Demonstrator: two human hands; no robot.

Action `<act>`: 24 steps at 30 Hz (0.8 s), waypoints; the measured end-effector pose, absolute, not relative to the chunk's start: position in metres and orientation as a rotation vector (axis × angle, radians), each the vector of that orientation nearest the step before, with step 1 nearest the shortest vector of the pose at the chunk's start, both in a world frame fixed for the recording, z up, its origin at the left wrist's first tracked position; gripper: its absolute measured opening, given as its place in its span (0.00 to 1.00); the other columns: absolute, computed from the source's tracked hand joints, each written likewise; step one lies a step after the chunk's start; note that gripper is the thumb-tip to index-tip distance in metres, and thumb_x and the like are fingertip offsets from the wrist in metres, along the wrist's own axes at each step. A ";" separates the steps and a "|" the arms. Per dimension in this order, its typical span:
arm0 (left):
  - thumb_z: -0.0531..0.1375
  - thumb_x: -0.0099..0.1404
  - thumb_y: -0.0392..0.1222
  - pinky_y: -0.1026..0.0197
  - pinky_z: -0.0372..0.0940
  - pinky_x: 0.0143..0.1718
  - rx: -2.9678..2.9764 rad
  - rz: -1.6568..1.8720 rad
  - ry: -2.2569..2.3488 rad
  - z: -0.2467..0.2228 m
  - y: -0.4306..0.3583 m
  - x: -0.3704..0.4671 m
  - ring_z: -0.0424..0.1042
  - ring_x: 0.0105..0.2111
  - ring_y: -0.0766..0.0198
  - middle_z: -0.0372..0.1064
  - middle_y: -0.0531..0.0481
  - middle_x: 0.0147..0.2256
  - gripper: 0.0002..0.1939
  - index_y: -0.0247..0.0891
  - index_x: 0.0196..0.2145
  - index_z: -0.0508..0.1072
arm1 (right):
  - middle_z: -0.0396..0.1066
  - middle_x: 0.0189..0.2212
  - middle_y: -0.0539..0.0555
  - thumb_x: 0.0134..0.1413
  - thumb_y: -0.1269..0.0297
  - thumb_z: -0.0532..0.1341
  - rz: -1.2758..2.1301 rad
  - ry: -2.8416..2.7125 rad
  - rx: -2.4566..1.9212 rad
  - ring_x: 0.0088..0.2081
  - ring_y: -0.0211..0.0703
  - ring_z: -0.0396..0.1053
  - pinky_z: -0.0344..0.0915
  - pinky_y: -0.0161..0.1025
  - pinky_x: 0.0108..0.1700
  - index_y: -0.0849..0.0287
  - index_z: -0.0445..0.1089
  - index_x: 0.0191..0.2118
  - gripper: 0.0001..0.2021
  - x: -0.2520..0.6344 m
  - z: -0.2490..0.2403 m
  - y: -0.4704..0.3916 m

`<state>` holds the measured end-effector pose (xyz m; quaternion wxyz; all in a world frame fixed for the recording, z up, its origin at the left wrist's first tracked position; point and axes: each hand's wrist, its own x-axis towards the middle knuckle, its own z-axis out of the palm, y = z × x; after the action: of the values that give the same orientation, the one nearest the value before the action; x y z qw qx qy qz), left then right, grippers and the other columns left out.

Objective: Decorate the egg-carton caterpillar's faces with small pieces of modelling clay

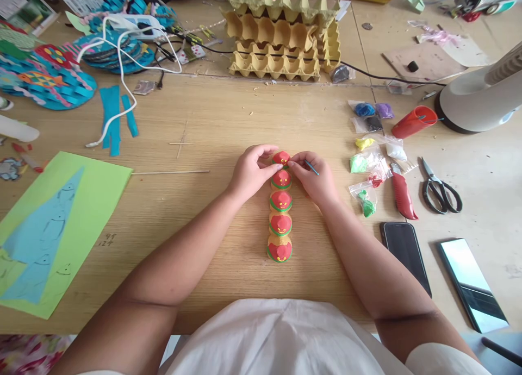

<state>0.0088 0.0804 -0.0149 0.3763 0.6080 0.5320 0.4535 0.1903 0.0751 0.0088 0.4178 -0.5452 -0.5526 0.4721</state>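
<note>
Head view. A row of five joined cups, tan carton topped with red and edged in green, small yellow features on the fronts (281, 202), lies on the pale wood-grain table (212, 119), running straight away from the wearer.

Left hand (253, 171): at the far end, thumb and fingers bent around the farthest cup from the left, holding it. Right hand (316, 178): opposite, fingers drawn narrow, pinching a thin blue stick (312, 168) that slants across them. Fingertips close to the same cup; too small to tell whether they touch it.

Right of the hands: small clear bags of coloured clay (359, 163), a red cylindrical cup (412, 122) tilted in view, a red curved-handled tool (403, 194), black-handled scissors (442, 195). Nearer the wearer, two dark slab phones (405, 252), well apart from the row.

Left: a thin pale wooden stick (171, 172), its left end beside a bright green paper sheet (108, 187) bearing a blue triangle (47, 228). Beyond the row, stacked tan egg cartons (274, 60).
</note>
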 end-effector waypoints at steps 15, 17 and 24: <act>0.70 0.59 0.37 0.58 0.73 0.45 1.707 1.148 1.417 -0.011 0.083 0.008 0.76 0.49 0.57 0.77 0.46 0.49 0.20 0.42 0.50 0.77 | 0.67 0.25 0.48 0.57 0.57 0.64 1.188 -1.401 -1.382 0.28 0.38 0.62 0.58 0.35 0.29 0.57 0.71 0.33 0.08 0.189 0.015 0.073; 0.70 0.59 0.37 0.57 0.73 0.45 1.666 1.148 1.394 -0.011 0.083 0.008 0.76 0.49 0.56 0.77 0.45 0.49 0.20 0.42 0.49 0.77 | 0.67 0.25 0.48 0.57 0.57 0.64 1.178 -1.405 -1.383 0.28 0.39 0.63 0.59 0.36 0.29 0.56 0.71 0.32 0.09 0.189 0.016 0.073; 0.69 0.60 0.35 0.56 0.74 0.46 1.577 1.137 1.306 -0.010 0.083 0.008 0.77 0.50 0.55 0.79 0.44 0.48 0.19 0.40 0.50 0.77 | 0.71 0.28 0.50 0.55 0.58 0.64 1.164 -1.402 -1.380 0.31 0.40 0.65 0.60 0.37 0.34 0.57 0.71 0.33 0.08 0.188 0.012 0.074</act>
<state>0.0083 0.0829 -0.0098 0.3893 0.6201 0.5136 0.4473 0.1879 0.0740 0.0123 0.4147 -0.5493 -0.5581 0.4634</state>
